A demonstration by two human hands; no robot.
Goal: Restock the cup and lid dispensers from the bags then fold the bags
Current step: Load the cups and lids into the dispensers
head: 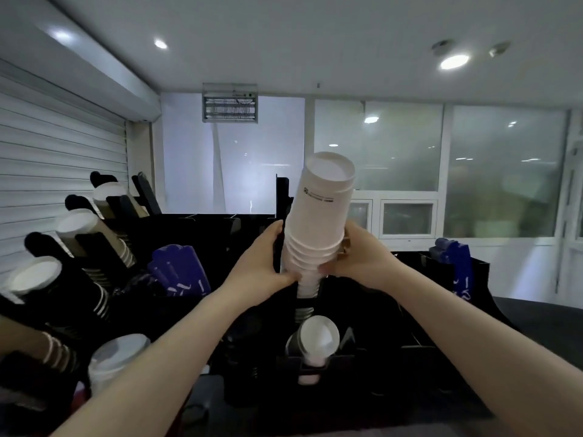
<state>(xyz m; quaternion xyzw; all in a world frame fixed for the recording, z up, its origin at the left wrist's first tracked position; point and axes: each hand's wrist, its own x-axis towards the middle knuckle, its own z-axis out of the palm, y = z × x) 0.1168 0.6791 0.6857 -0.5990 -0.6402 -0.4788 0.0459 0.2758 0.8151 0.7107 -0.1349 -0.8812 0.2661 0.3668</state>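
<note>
The black dispenser rack (394,351) fills the counter in front of me, its channels running away and upward. To my left, angled rows of dark cups (94,238) already sit loaded, with some blue pieces (179,269) beside them that I cannot identify.

Straight ahead, between my hands, is the stack of white paper cups (318,216). Its long axis stands nearly upright, leaning a little right at the top, with the closed bases up and toward me and the rims pointing down. The lower end of the stack narrows into the middle channel, directly above a single cup (317,342) that already lies lower in that slot.

My left hand (265,263) grips the stack from the left and my right hand (359,257) from the right, fingers curled round its lower third, both equally near. My thumbs (293,275) meet close together on the front.

I judge the next move turns on lining the stack's axis with the channel below, then sliding it down.

I see no bag here.
</note>
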